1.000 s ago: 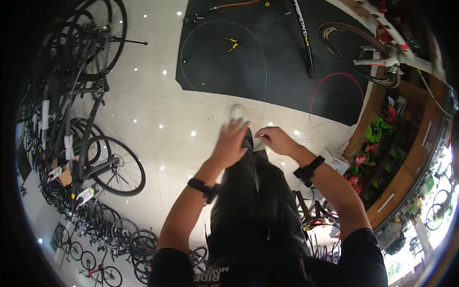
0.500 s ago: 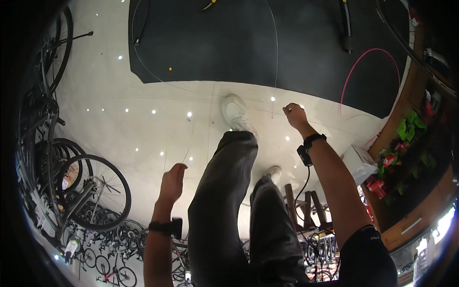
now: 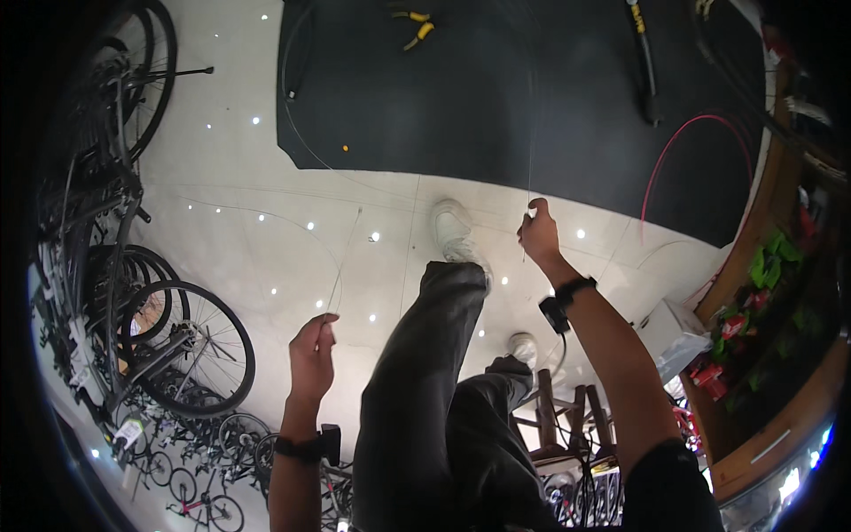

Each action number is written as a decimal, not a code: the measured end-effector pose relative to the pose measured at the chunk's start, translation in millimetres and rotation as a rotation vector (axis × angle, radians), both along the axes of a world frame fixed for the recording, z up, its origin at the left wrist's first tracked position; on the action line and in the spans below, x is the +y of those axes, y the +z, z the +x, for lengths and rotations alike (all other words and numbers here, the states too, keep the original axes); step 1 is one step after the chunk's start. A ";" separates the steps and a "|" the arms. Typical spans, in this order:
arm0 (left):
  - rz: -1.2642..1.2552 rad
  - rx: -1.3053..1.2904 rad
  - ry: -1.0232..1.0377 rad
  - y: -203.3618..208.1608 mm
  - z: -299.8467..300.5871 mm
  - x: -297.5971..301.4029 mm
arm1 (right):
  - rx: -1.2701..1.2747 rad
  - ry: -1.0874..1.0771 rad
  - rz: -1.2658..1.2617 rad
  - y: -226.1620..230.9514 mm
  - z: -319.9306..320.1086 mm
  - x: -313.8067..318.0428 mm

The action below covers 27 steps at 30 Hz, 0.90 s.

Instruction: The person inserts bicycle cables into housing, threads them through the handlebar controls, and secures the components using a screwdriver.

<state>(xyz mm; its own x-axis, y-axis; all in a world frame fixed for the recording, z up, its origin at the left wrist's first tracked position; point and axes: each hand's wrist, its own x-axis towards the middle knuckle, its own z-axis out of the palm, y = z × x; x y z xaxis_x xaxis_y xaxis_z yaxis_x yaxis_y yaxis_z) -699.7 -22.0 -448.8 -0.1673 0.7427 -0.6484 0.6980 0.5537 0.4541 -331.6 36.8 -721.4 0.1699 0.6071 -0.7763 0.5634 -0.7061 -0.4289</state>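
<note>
My left hand (image 3: 313, 356) is closed in a pinch at the lower left. From its fingertips a thin wire (image 3: 347, 257) slants up over the pale floor. Farther out, on the right, my right hand (image 3: 539, 234) grips a thin cable (image 3: 531, 133), which runs away from me across the dark mat (image 3: 417, 115). A short end of that cable shows just below the fingers. Both wrists wear black straps with small devices. Whether the wire and the cable are one piece, I cannot tell.
Yellow-handled pliers (image 3: 420, 32), a black-and-yellow tool (image 3: 644, 62) and a red cable loop (image 3: 658, 158) lie on the mat. Bicycles (image 3: 191, 346) line the left. A wooden stool (image 3: 572, 421), a white box (image 3: 667, 332) and plants (image 3: 769, 266) stand at the right.
My right hand, earlier beside the hanging cable, now has hold of it. The left hand stays low with its pinch. The view has shifted, bringing more of the pliers in.
</note>
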 end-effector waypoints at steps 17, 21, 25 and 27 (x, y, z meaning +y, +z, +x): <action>0.599 -0.314 -0.168 325.2 135.8 135.5 | 0.805 0.006 0.662 614.1 -5.3 155.0; 0.646 -0.397 -0.146 400.1 164.8 148.0 | 0.885 0.106 0.747 722.7 -2.6 164.5; 0.770 -0.328 -0.217 467.2 202.1 154.1 | 0.933 0.174 0.853 796.2 20.0 167.6; 0.773 -0.363 -0.166 490.8 219.4 152.4 | 1.033 0.193 0.853 819.6 31.8 167.3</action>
<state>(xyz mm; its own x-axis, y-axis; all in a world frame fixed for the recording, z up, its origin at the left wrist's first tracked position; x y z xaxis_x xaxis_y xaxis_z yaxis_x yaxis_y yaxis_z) -480.3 130.3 42.0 0.1014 0.9933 0.0560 0.4810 -0.0982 0.8712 -299.8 204.1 98.3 -0.3993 0.9074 0.1313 -0.2213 0.0435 -0.9742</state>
